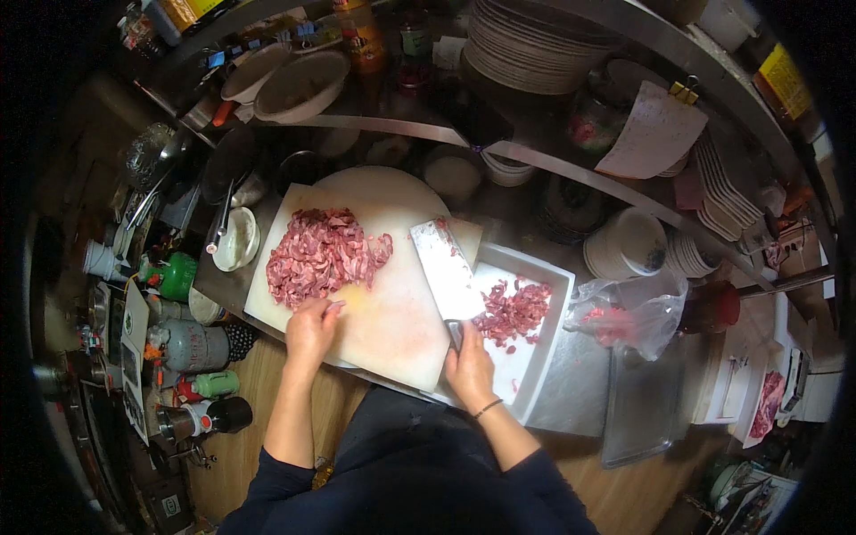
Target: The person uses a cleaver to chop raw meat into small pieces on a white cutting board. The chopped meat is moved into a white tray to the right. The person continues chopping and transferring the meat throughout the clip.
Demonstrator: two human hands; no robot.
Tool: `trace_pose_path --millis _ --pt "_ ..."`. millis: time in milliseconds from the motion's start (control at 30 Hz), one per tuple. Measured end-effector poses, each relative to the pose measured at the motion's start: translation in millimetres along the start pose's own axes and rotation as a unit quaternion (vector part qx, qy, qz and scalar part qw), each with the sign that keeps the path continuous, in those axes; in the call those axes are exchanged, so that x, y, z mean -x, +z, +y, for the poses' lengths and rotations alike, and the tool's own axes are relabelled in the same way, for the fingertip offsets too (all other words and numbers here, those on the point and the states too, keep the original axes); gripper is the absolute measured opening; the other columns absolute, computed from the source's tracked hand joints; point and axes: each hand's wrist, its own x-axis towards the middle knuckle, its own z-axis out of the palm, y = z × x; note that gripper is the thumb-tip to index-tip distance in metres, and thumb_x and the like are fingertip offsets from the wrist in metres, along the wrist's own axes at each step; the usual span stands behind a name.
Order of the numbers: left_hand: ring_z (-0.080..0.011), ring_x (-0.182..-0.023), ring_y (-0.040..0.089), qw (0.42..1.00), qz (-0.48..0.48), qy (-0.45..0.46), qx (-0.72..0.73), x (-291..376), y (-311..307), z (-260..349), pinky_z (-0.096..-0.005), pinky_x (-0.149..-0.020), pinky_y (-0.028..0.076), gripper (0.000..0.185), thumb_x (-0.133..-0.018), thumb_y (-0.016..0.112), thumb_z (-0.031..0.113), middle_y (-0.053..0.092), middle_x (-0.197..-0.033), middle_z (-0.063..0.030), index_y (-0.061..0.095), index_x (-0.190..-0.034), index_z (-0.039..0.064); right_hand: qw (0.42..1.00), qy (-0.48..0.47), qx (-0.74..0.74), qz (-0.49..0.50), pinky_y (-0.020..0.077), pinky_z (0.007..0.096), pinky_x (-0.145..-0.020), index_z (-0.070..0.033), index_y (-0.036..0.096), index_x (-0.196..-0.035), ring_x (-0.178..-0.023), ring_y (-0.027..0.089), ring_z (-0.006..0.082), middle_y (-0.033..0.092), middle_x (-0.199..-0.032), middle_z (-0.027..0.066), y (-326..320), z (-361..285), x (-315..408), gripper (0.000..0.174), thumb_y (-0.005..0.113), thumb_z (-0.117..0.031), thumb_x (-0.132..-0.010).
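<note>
My right hand (471,364) grips the handle of a cleaver (445,271), whose broad blade lies over the right part of a white cutting board (394,334). Bits of meat cling to the blade. At the lower edge of a heap of sliced raw meat (321,254), my left hand (311,329) has its fingers bent; whether they pinch a piece is hidden. Right of the board, partly beneath its edge, is a white rectangular tray (560,314) with small pieces of raw meat (515,311) in it. A round board (381,179) shows behind the cutting board.
A metal shelf (401,128) crosses behind the work, bearing stacked plates (535,47) and oval bowls (301,87). Right of the tray are a clear plastic bag (628,311), stacked bowls (625,244) and a clear lid (642,408). A small white dish (237,241) and pans stand left.
</note>
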Motion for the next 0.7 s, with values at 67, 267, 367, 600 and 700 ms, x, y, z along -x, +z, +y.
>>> trace_pose_path --millis 67,267,367,600,700 --pt "-0.0397 -0.084 0.068 0.997 -0.064 0.030 0.038 -11.8 12.8 24.0 -0.0464 -0.076 0.055 0.020 -0.097 0.070 0.022 0.071 -0.092 -0.0184 0.075 -0.097 0.002 0.998 -0.004 -0.057 0.031 0.0581 0.0504 -0.087 -0.003 0.046 -0.147 -0.104 0.070 0.0474 0.067 -0.125 0.0282 -15.7 2.6 5.2 0.061 0.066 -0.008 -0.090" --pt "-0.0342 -0.071 0.065 0.904 -0.345 -0.014 0.251 -46.7 89.6 101.6 -0.0427 -0.071 0.053 0.031 -0.105 0.058 0.026 0.069 -0.082 -0.0210 0.072 -0.096 -0.001 0.961 0.023 -0.271 0.059 0.0533 0.0310 -0.077 -0.002 0.048 -0.145 -0.084 0.064 0.0161 0.068 -0.103 0.0084 -78.4 24.4 51.9 0.051 0.067 -0.008 -0.098" --pt "-0.0372 -0.072 0.067 0.910 -0.383 0.036 0.154 -64.3 117.9 111.5 -0.0447 -0.073 0.054 0.038 -0.105 0.056 0.032 0.070 -0.081 -0.0235 0.072 -0.095 -0.002 0.959 0.073 -0.263 0.075 0.0497 0.0280 -0.075 0.002 0.051 -0.141 -0.080 0.056 0.0113 0.062 -0.091 0.0027 -91.1 35.9 62.2 0.045 0.068 -0.009 -0.101" --pt "-0.0471 -0.087 0.068 0.913 -0.403 0.059 0.013 -72.8 127.2 114.3 -0.0538 -0.082 0.053 0.043 -0.103 0.055 0.037 0.072 -0.090 -0.0272 0.075 -0.093 0.000 0.921 0.193 -0.333 -0.052 0.0462 0.0274 -0.070 -0.001 0.062 -0.129 -0.077 0.050 0.0102 0.057 -0.086 -0.0020 -82.2 44.9 49.2 0.035 0.073 -0.018 -0.100" --pt "-0.0465 -0.088 0.068 0.915 -0.398 0.062 0.000 -73.1 124.7 113.6 -0.0532 -0.082 0.053 0.042 -0.102 0.057 0.038 0.072 -0.090 -0.0264 0.075 -0.094 0.001 0.906 0.178 -0.374 -0.091 0.0391 0.0253 -0.046 -0.004 0.059 -0.129 -0.052 0.048 0.0073 0.054 -0.075 -0.0028 -75.9 47.5 45.6 0.027 0.066 -0.013 -0.105"
